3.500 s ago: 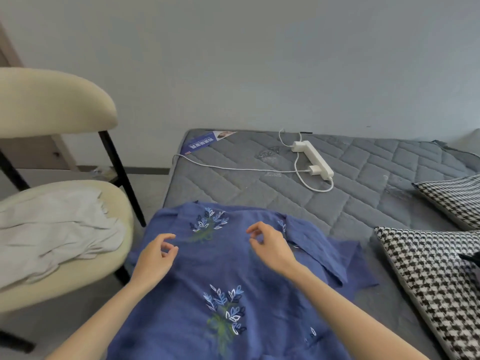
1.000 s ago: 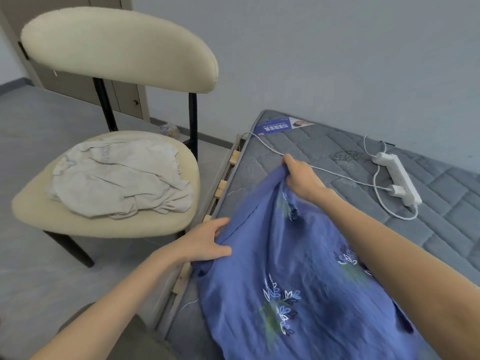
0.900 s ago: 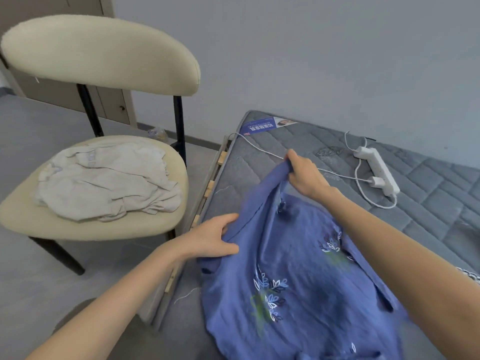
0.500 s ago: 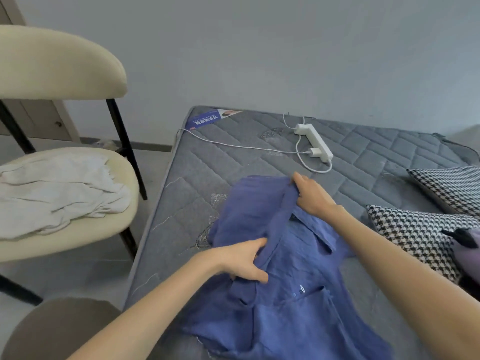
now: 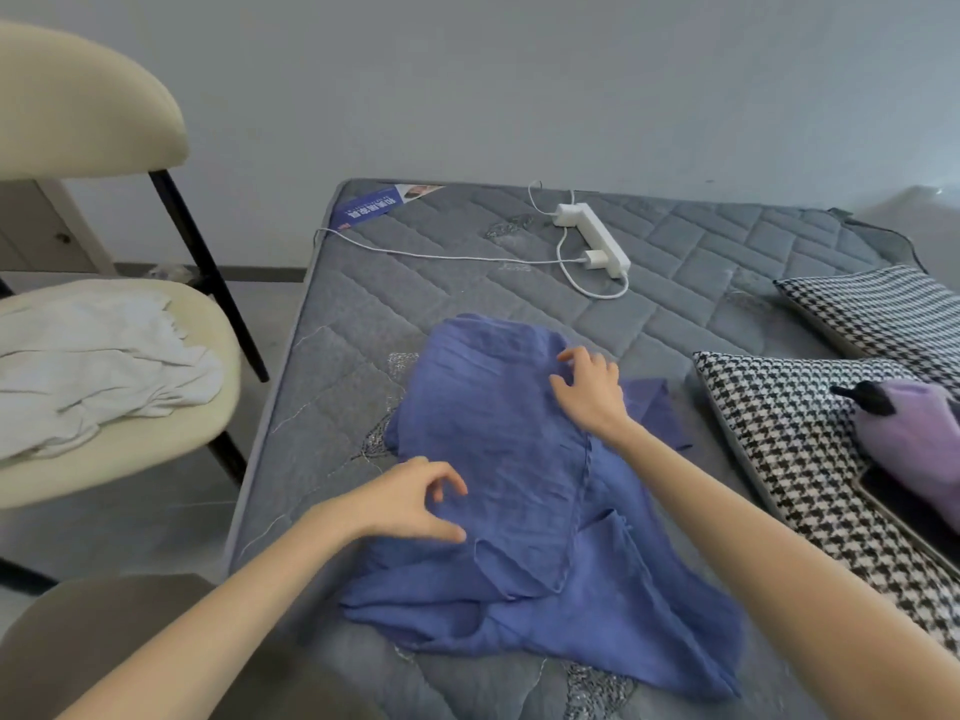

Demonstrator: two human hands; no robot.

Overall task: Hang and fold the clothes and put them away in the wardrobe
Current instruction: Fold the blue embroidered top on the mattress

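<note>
A blue shirt point(image 5: 514, 459) lies on the grey mattress point(image 5: 395, 283), its left side folded over so the plain inside faces up. My left hand point(image 5: 410, 504) hovers at the shirt's left edge with fingers loosely curled and holds nothing. My right hand point(image 5: 589, 387) rests on the upper right of the folded part, fingers spread and bent. A crumpled white garment point(image 5: 98, 361) lies on the cream chair's seat point(image 5: 130, 459) at the left.
A white power strip point(image 5: 592, 239) with its cable lies on the far part of the mattress. Two houndstooth pillows point(image 5: 795, 433) sit at the right, with a purple item point(image 5: 914, 433) on the nearer one. A blue label point(image 5: 369, 213) marks the mattress corner.
Both hands carried the shirt's left side over to the right, laid it flat and let go. The embroidered front is now hidden under the fold. The view swung back to the right.
</note>
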